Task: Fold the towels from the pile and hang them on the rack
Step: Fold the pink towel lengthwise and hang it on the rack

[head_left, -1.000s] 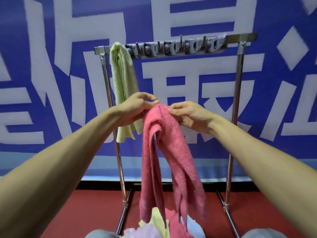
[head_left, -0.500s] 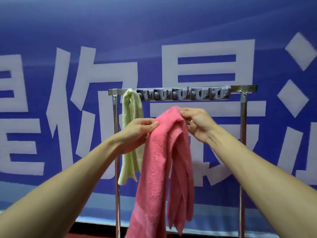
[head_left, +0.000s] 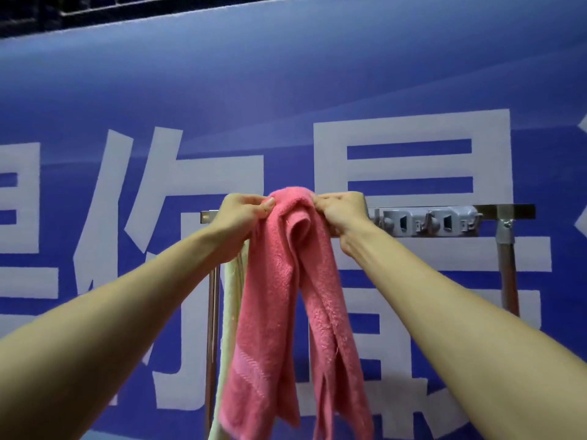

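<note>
A folded pink towel (head_left: 286, 296) hangs in long loose folds from both my hands at the height of the metal rack's top bar (head_left: 511, 211). My left hand (head_left: 244, 214) pinches its top fold on the left, and my right hand (head_left: 343, 214) pinches it on the right. The fold's crest rises just above the bar; whether it rests on the bar is hidden. A pale green towel (head_left: 230, 312) hangs on the rack just left of the pink one, mostly covered by it and my left arm.
A grey hook strip (head_left: 428, 222) runs along the bar to the right of my hands. The rack's right upright (head_left: 508, 274) and left upright (head_left: 212, 312) stand in front of a blue banner wall with large white characters.
Both hands have lifted the pink towel from below the bar up to bar height. The view has tilted upward, so the towel pile and floor are out of sight.
</note>
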The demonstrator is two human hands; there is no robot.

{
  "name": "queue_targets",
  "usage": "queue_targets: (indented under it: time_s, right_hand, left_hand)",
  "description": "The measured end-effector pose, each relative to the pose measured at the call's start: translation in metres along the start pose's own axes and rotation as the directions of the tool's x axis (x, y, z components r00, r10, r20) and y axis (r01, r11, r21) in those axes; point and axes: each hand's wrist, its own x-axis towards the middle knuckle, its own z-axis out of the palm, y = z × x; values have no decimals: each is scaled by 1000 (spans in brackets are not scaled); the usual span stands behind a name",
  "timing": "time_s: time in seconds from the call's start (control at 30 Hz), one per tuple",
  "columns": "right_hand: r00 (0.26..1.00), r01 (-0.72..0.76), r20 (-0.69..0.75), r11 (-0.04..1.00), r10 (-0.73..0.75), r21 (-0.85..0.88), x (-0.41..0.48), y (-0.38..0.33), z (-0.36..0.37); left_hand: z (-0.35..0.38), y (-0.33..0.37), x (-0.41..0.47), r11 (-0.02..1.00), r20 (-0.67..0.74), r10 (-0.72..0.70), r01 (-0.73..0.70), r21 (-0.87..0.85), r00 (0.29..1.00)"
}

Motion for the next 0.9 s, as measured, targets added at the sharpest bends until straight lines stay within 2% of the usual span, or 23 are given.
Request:
queue_targets:
  time_s: [0.07,0.13,0.17,0.23,0.3,0.4,0.47,0.57,0.63,0.8,0.9]
  right_hand:
    - [988,85,-108,976,-109,-200,17,4,12]
    - [964,160,-137,910,-227,-383,26,8,20]
    - [955,185,-126,870,-269,-458,28,9,24]
    - [938,218,-81,759,-336,-614,29,13,31]
    - [920,259,-4,614,-392,-745,27,22,35]
    - [908,278,61,487,-415,-828,23,40,37]
    - [910,285,69,494,-409,-822,20,53,35]
    - [923,288,61,577,-380,-764,16,62,33]
    - [929,286,65,596,-364,-751,14,63,30]
    - [945,303,128,663,-301,-685,9,66,22]
    - [949,312,194,671,-247,-672,-1,69,14]
  left_hand:
    - [-5,-1,22,989,-85,81,-69,134,993]
    - [-7,-2,39,941,-139,188,-138,308,972]
    - [-8,-3,46,890,-155,237,-151,431,959]
    - [-8,-9,53,721,-158,325,-136,679,933]
    - [-9,-18,57,604,-126,363,-130,786,923]
    - [-11,-35,59,536,-63,336,-136,833,940]
    - [-8,-43,56,506,-26,353,-167,846,935]
    - [-4,-52,50,378,65,403,-231,897,913]
    - [-4,-56,46,327,105,418,-257,909,902]
    - [-8,-57,34,312,154,379,-283,907,913]
    - [-10,-55,20,391,143,407,-314,865,902]
